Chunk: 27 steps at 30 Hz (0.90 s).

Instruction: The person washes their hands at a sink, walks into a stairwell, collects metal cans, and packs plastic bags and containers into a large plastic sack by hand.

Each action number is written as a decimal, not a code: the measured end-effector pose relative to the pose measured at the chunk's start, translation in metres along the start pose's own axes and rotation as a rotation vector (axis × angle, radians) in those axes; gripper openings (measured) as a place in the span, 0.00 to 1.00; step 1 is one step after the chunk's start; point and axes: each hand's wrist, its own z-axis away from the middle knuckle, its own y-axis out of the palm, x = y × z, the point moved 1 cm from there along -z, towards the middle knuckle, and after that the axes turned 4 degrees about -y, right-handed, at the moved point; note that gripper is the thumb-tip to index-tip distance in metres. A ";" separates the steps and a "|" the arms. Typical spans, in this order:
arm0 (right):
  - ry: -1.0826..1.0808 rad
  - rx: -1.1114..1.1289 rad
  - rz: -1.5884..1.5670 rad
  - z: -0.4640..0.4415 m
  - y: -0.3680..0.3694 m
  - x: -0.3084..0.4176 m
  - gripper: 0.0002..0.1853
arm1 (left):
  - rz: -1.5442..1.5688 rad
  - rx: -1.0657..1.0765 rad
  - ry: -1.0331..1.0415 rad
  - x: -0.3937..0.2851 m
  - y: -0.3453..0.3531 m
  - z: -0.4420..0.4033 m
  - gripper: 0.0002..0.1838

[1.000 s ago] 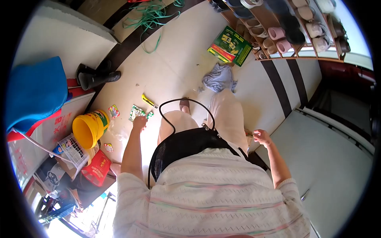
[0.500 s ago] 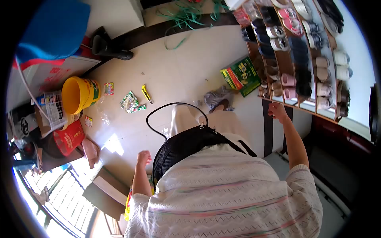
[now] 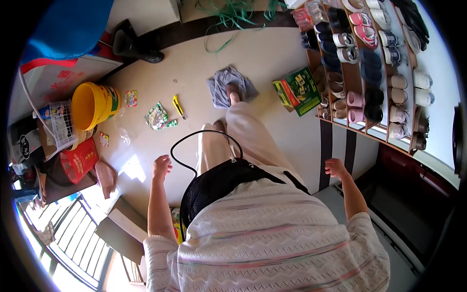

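Observation:
A grey cloth [image 3: 220, 92] lies crumpled on the floor ahead, with my shoe [image 3: 232, 90] on top of it. My left hand [image 3: 161, 167] hangs in the air on the left, empty, its fingers loosely bent and apart. Out to the right, my right hand [image 3: 334, 168] is also empty, with half-curled fingers apart, below the shoe rack. Neither hand touches anything. A black bag [image 3: 226, 182] with a looped black cord [image 3: 187, 138] sits at my waist.
A yellow utility knife [image 3: 178, 107] and a crumpled green-and-white wrapper [image 3: 158, 117] lie on the floor. At left stands a yellow bucket [image 3: 92, 107]. A green box [image 3: 299, 91] rests beside the shoe rack [image 3: 348, 73]. Green strapping [image 3: 231, 14] lies tangled at the far edge.
My foot and the grey cloth under it have moved left and farther forward. My left hand has risen forward and left; my right hand has come lower in view.

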 end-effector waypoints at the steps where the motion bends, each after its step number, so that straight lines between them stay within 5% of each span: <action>1: 0.016 0.012 0.015 0.002 -0.001 -0.001 0.13 | -0.005 0.020 -0.006 0.001 0.004 0.003 0.17; 11: -0.064 -0.030 -0.045 0.018 0.002 0.060 0.15 | -0.131 -0.018 -0.261 0.122 0.000 0.006 0.15; 20: -0.090 -0.064 0.020 0.034 -0.014 0.082 0.15 | 0.021 0.069 -0.306 0.147 0.024 0.023 0.12; 27: -0.030 -0.017 -0.092 0.027 0.006 0.037 0.15 | -0.128 0.012 -0.148 0.092 0.001 -0.002 0.12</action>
